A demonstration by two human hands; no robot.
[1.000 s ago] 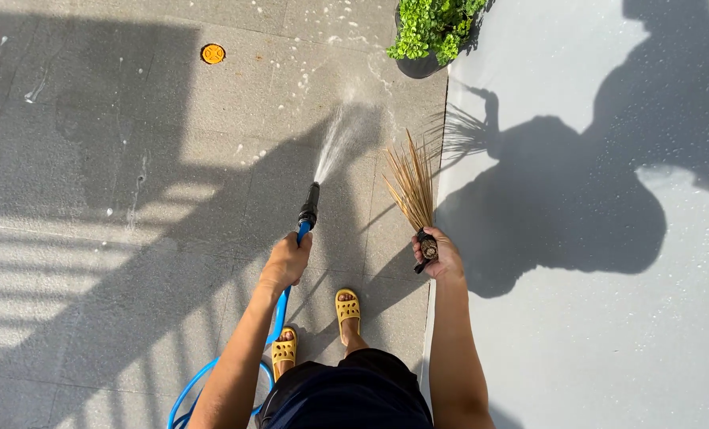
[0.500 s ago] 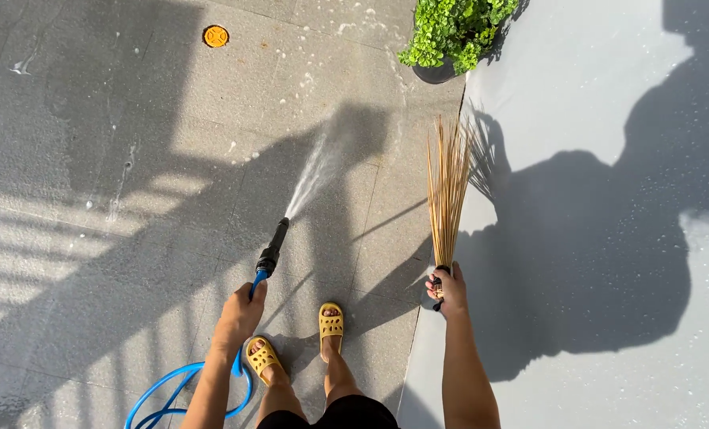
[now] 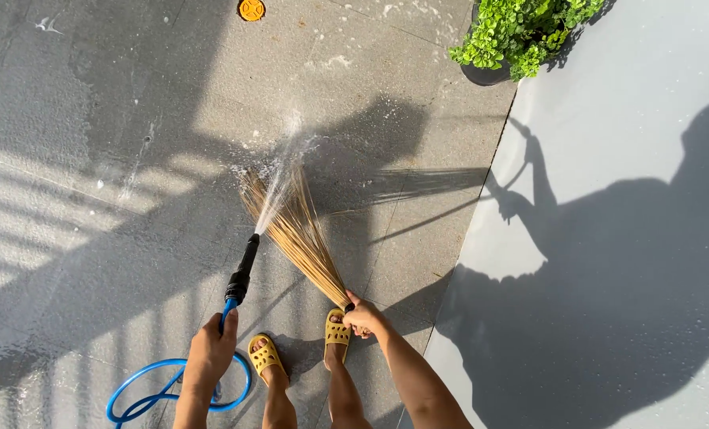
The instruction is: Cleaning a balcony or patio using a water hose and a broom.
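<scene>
My left hand (image 3: 209, 355) grips a blue hose (image 3: 168, 389) with a black nozzle (image 3: 242, 274) that sprays water forward onto the wet grey paving. My right hand (image 3: 364, 318) holds a short stick broom (image 3: 295, 226) by its bound end. The straw-coloured bristles fan out to the upper left and cross the water jet just ahead of the nozzle. My feet in yellow sandals (image 3: 337, 330) stand between the two hands.
A dark pot with a green leafy plant (image 3: 521, 32) stands at the top right beside a pale grey wall (image 3: 624, 238). An orange round drain cover (image 3: 251, 9) sits in the paving at the top. The hose loops on the ground at the bottom left.
My right hand has swung the broom from upright by the wall over to the left, so its bristles now lie in the water spray. The view has shifted.
</scene>
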